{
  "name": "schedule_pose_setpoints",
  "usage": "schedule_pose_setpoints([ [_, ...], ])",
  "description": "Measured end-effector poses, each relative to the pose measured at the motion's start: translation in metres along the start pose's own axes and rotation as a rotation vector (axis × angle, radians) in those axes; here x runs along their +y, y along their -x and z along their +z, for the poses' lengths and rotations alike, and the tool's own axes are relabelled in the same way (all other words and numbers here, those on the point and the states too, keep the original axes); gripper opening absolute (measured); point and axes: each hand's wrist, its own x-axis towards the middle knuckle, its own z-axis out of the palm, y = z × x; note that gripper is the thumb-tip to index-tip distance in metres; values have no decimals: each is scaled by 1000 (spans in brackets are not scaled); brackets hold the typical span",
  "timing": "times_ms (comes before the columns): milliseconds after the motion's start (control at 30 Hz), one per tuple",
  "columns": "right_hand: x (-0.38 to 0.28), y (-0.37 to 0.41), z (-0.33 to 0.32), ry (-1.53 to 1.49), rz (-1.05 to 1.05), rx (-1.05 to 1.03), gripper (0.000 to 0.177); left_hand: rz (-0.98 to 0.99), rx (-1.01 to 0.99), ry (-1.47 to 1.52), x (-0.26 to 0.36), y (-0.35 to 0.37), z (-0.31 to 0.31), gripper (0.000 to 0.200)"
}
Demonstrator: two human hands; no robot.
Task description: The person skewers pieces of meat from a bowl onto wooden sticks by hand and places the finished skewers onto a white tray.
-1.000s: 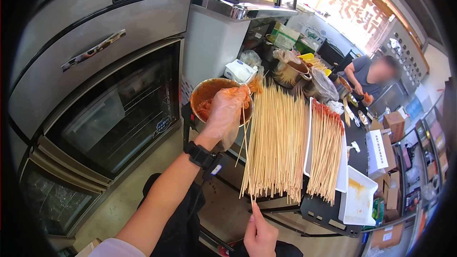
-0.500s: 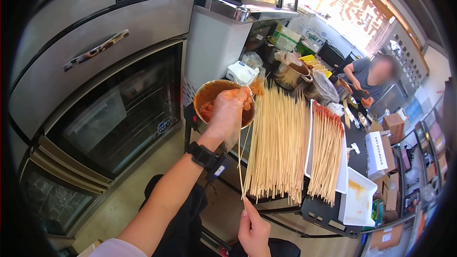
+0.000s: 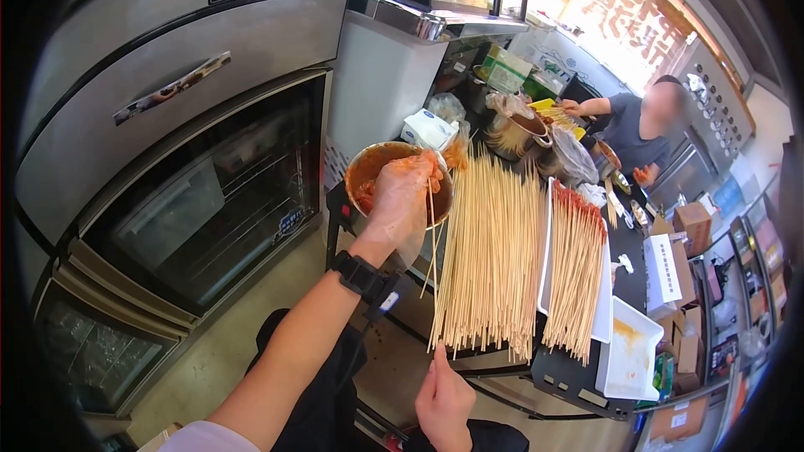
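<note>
My left hand point(image 3: 402, 194), in a thin clear glove smeared with orange sauce, pinches a piece of marinated meat at the tip of a bamboo skewer point(image 3: 432, 259), just over a metal bowl point(image 3: 365, 169) of red marinated meat. My right hand point(image 3: 444, 402) holds the lower end of that skewer between thumb and fingers near the bottom of the view. A broad pile of bare bamboo skewers point(image 3: 494, 251) lies just right of the bowl.
A white tray point(image 3: 601, 318) of meat-tipped skewers point(image 3: 576, 268) sits right of the pile, with an empty sauce-stained tray point(image 3: 632, 360) beyond. A large steel oven point(image 3: 184, 142) fills the left. Another person point(image 3: 645, 130) works at the far end of the counter among pots and boxes.
My right hand pushed the skewer upward toward the left hand, then settled slightly right. The person at the far end reached an arm out to the left.
</note>
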Motion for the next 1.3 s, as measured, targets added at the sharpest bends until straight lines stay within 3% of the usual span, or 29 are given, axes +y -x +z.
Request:
schedule_pose_setpoints([
  [133,-4,-4,4,-147,9,-129,28,-18,0,-28,0,0,-1,16],
  [200,-12,-8,3,-313,210,-87,25,22,-2,-63,1,0,-1,17],
  [233,-10,-6,3,-314,209,-87,25,-2,24,-79,1,0,0,17],
  [300,-7,-3,0,-836,742,-154,25,-27,50,-93,1,-1,0,17],
  [333,-8,-4,-1,-835,743,-153,25,-12,33,-61,1,0,-1,16],
  [400,-11,-9,-2,-345,412,-143,26,1,13,-30,0,0,-1,16],
  [433,-9,-8,0,-345,413,-141,26,1,15,-17,-1,-1,-2,15],
  [500,-2,-6,8,-65,77,-81,28,4,18,-4,-1,-1,-1,14],
  [600,0,-8,11,100,-28,-70,29,7,20,-48,-1,1,-2,14],
  [733,-6,-15,6,-209,189,-92,30,33,-15,-17,0,2,0,16],
  [800,-10,-15,7,-648,582,-188,28,23,6,-60,3,5,2,16],
  [833,-10,-17,7,-648,582,-188,28,-8,4,-90,5,7,4,17],
  [900,-10,-24,7,-934,709,-114,27,-42,2,-119,7,9,3,18],
  [1000,-3,-21,14,-800,654,-108,26,-41,-7,-124,4,6,4,21],
  [1100,3,-28,11,-683,614,-108,28,94,-176,24,0,4,4,30],
  [1167,5,-31,9,-732,642,-67,29,-132,-178,-40,18,14,8,43],
  [1267,14,-29,7,-753,661,-11,32,-303,-74,-128,17,6,-1,54],
  [1300,17,-28,5,-734,658,-30,33,-280,-117,-103,15,2,-6,59],
])
